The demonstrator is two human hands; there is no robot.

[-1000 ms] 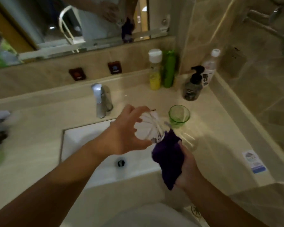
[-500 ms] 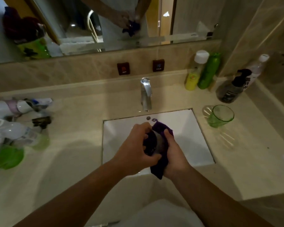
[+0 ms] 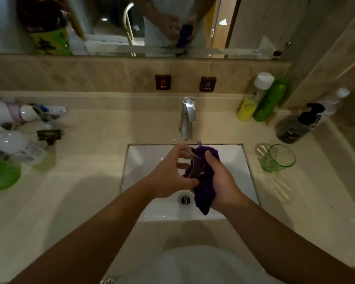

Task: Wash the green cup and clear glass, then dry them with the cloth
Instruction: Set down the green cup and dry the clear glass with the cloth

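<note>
Over the white sink [image 3: 148, 160], my left hand [image 3: 168, 177] grips the clear glass [image 3: 196, 166], which lies tilted on its side. My right hand [image 3: 219, 181] holds the purple cloth [image 3: 204, 193] bunched against the glass, with part of the cloth pushed around its far side. A tail of cloth hangs down below my right palm. The green cup [image 3: 280, 158] stands upright on the counter just right of the sink, apart from both hands.
A chrome tap [image 3: 188, 117] stands behind the sink, with no water visible. Yellow and green bottles [image 3: 260, 99] and a dark pump bottle [image 3: 299, 126] crowd the back right corner. Toiletries and a green lid [image 3: 2, 175] clutter the counter's left side. The drain [image 3: 185, 199] sits under my hands.
My view has swung left, from the right counter to centre over the sink. Both hands have brought the glass and cloth together over the basin, and the cloth now wraps one side of the glass.
</note>
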